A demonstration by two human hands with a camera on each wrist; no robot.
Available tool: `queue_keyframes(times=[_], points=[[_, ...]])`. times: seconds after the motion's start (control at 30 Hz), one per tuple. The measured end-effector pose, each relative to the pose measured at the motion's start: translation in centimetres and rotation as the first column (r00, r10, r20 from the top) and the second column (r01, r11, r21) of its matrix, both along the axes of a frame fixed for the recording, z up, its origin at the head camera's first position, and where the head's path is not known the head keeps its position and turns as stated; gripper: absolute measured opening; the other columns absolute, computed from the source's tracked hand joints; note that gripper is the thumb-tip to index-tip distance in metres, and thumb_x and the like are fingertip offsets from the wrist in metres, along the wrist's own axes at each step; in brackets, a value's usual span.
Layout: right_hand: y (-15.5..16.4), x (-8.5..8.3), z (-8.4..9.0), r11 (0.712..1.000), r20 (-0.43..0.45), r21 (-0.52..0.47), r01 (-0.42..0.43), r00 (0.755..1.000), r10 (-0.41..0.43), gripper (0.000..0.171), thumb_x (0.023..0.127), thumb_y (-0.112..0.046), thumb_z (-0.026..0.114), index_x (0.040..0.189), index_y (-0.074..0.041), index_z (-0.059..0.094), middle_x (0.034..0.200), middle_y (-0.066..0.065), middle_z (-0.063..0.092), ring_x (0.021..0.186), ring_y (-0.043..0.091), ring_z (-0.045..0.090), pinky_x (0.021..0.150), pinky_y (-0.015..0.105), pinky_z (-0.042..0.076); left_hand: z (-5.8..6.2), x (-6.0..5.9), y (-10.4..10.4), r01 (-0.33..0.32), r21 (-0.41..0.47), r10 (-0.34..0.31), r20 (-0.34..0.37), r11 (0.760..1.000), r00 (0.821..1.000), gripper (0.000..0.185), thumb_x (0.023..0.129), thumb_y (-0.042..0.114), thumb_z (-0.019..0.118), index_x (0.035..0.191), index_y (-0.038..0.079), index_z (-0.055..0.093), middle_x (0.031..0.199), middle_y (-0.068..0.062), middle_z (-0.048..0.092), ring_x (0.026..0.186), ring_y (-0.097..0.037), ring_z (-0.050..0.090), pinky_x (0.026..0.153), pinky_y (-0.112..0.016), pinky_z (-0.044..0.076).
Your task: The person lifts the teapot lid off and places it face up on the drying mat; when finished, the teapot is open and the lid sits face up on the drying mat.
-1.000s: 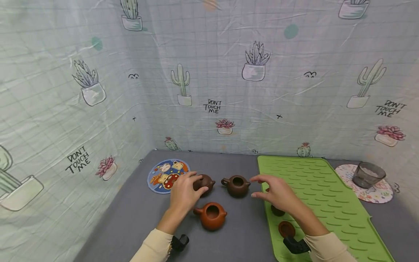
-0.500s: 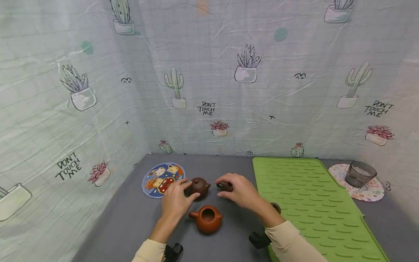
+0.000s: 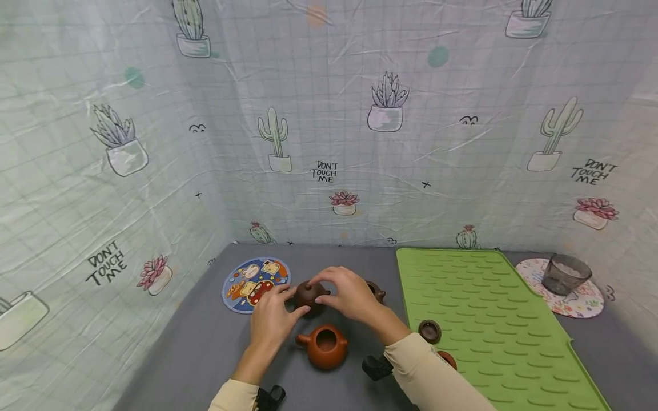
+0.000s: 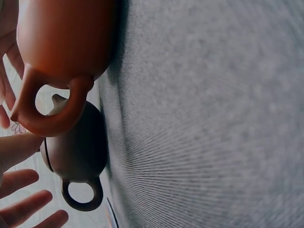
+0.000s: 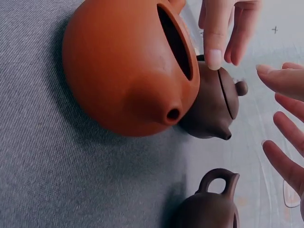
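Head view: our left hand (image 3: 271,319) touches the lidded teapot (image 3: 307,295) with straight fingers; our right hand (image 3: 349,294) hovers spread above it.

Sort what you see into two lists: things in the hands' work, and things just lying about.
In the work:
left hand
right hand
lidded dark brown clay teapot

Lying about:
open orange clay teapot
green ribbed silicone mat
grey glass cup
round cartoon coaster

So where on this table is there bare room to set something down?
Most of the ribbed green silicone mat is bare, apart from two small brown lids at its near left edge. The grey tabletop left of the orange clay teapot is free too. It is crowded round the dark brown lidded teapot, where both hands meet.
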State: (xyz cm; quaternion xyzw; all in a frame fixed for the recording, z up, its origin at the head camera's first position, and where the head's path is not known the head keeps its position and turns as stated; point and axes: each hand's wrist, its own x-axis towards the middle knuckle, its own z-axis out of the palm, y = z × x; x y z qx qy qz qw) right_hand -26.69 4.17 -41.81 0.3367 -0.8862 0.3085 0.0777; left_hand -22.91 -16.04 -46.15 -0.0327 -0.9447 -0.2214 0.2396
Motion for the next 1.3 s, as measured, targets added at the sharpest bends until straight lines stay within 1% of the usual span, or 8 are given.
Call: queue_keyframes(times=[0.17, 0.33, 0.47, 0.63, 0.8, 1.0, 1.13, 1.3], points=[[-0.6, -0.2, -0.2, 0.999, 0.010, 0.032, 0.000, 1.000, 0.000, 0.030, 0.090, -0.022, 0.079, 0.119, -0.021, 0.076, 0.131, 0.002, 0.069, 0.124, 0.026, 0.062, 0.103, 0.048, 0.053, -0.2, -0.1, 0.0, -0.003, 0.003, 0.003, 0.000, 1.000, 1.000, 0.050, 0.072, 0.038, 0.092, 0.112, 0.010, 0.081, 0.126, -0.012, 0.074, 0.111, -0.035, 0.070, 0.090, -0.052, 0.057], [-0.8, -0.4, -0.9, 0.995, 0.013, 0.098, -0.010, 1.000, 0.008, 0.033, 0.093, -0.025, 0.076, 0.126, -0.023, 0.074, 0.141, 0.002, 0.064, 0.131, 0.027, 0.058, 0.106, 0.047, 0.052, -0.3, -0.2, -0.1, -0.002, 0.000, 0.002, -0.016, 1.000, 1.000, 0.049, 0.072, 0.037, 0.092, 0.110, 0.009, 0.081, 0.123, -0.012, 0.074, 0.108, -0.034, 0.071, 0.090, -0.051, 0.057], [-0.7, -0.4, -1.3, 0.990, 0.015, 0.137, -0.022, 1.000, 0.020, 0.037, 0.094, -0.025, 0.074, 0.132, -0.024, 0.071, 0.146, 0.003, 0.060, 0.134, 0.028, 0.056, 0.107, 0.048, 0.051, -0.4, -0.2, -0.1, 0.001, -0.002, -0.001, -0.024, 1.000, 1.000, 0.048, 0.072, 0.037, 0.093, 0.109, 0.009, 0.081, 0.121, -0.011, 0.075, 0.108, -0.033, 0.071, 0.090, -0.051, 0.057], [-0.7, -0.5, -2.1, 0.988, 0.009, 0.145, -0.045, 0.999, 0.044, 0.040, 0.095, -0.023, 0.073, 0.134, -0.021, 0.069, 0.146, 0.005, 0.061, 0.133, 0.030, 0.056, 0.108, 0.050, 0.050, -0.4, -0.3, 0.1, 0.007, -0.007, -0.007, -0.027, 1.000, 1.000, 0.047, 0.071, 0.036, 0.093, 0.109, 0.010, 0.082, 0.119, -0.010, 0.076, 0.108, -0.033, 0.072, 0.091, -0.050, 0.057], [-0.7, -0.7, -2.6, 0.985, -0.005, 0.167, -0.046, 0.999, 0.048, 0.040, 0.096, -0.023, 0.071, 0.136, -0.022, 0.068, 0.147, 0.004, 0.061, 0.133, 0.029, 0.056, 0.109, 0.051, 0.049, -0.5, -0.3, 0.3, 0.006, -0.003, -0.006, -0.023, 1.000, 1.000, 0.047, 0.071, 0.035, 0.093, 0.109, 0.009, 0.082, 0.118, -0.010, 0.076, 0.109, -0.033, 0.071, 0.091, -0.051, 0.057], [-1.0, -0.8, -2.7, 0.978, -0.001, 0.204, -0.040, 0.999, 0.041, 0.041, 0.098, -0.024, 0.070, 0.139, -0.024, 0.066, 0.149, 0.002, 0.059, 0.135, 0.028, 0.054, 0.109, 0.054, 0.048, -0.6, -0.3, 0.3, -0.001, 0.005, 0.001, -0.005, 1.000, 1.000, 0.048, 0.072, 0.036, 0.093, 0.110, 0.009, 0.081, 0.119, -0.011, 0.075, 0.110, -0.034, 0.070, 0.091, -0.051, 0.057], [-1.1, -0.8, -2.6, 0.978, 0.000, 0.205, -0.037, 0.999, 0.038, 0.042, 0.097, -0.023, 0.070, 0.139, -0.023, 0.066, 0.149, 0.003, 0.059, 0.135, 0.028, 0.054, 0.109, 0.054, 0.048, -0.6, -0.3, 0.3, -0.005, 0.004, 0.005, -0.003, 1.000, 1.000, 0.048, 0.071, 0.036, 0.093, 0.110, 0.010, 0.081, 0.119, -0.010, 0.076, 0.109, -0.034, 0.070, 0.090, -0.051, 0.057], [-1.3, -0.9, -3.0, 0.980, 0.006, 0.195, -0.037, 0.999, 0.037, 0.042, 0.097, -0.022, 0.070, 0.139, -0.023, 0.066, 0.150, 0.003, 0.057, 0.138, 0.029, 0.052, 0.109, 0.055, 0.047, -0.7, -0.4, 0.4, -0.005, -0.006, 0.005, -0.006, 1.000, 1.000, 0.049, 0.071, 0.036, 0.093, 0.111, 0.010, 0.081, 0.119, -0.010, 0.076, 0.110, -0.033, 0.070, 0.091, -0.050, 0.057]])
